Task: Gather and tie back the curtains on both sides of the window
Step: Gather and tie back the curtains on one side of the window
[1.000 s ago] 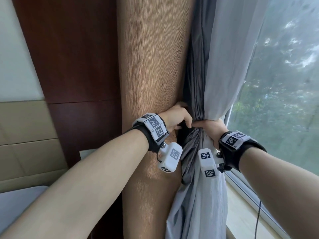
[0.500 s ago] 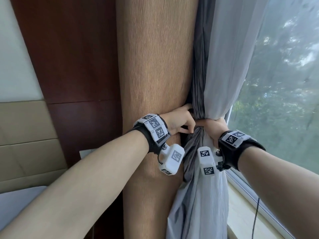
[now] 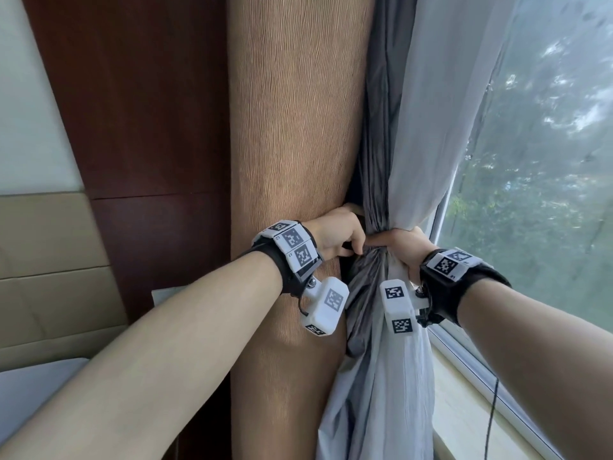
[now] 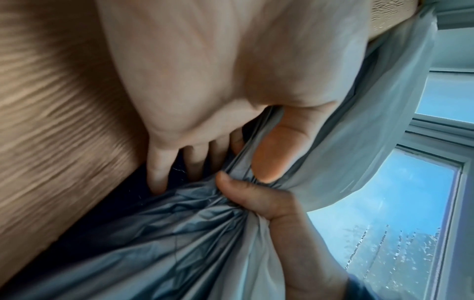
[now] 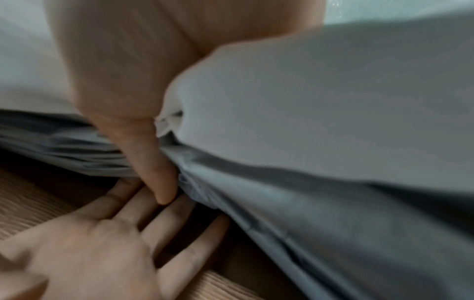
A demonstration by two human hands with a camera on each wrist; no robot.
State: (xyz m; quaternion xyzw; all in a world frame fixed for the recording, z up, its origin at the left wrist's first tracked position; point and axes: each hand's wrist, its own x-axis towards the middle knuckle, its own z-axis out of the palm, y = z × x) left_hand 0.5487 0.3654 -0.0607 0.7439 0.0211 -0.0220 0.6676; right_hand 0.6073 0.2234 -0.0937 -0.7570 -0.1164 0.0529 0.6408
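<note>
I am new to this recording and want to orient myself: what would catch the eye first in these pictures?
First, the two hands meeting at the centre: the right hand grips the bunched grey curtain and white sheer curtain, while the left hand reaches in beside it. To their left hangs a broad brown curtain; at the right, the window shows blurred green trees.

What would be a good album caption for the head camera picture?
Right hand grips the gathered grey curtain beside the window while left hand reaches behind it.
</note>
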